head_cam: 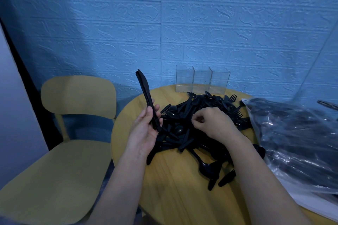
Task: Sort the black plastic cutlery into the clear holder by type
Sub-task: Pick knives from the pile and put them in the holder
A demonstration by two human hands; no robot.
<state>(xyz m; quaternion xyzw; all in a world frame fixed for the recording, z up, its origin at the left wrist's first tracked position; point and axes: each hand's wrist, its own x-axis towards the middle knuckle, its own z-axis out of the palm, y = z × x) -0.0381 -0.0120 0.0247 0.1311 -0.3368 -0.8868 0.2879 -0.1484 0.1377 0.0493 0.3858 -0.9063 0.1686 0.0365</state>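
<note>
Black knives (146, 97) upright in left hand (146, 129).

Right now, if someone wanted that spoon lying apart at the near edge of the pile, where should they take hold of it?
Probably by the handle, from above. The spoon lies flat on the table with its bowl toward the person and its thin handle running back under the pile, so a pinch near the bowl looks easiest.

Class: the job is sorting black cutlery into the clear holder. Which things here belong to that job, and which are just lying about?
Job:
knives, held upright in the left hand
cutlery pile, under the right hand
holder

Lying about:
chair
plastic bag
</note>
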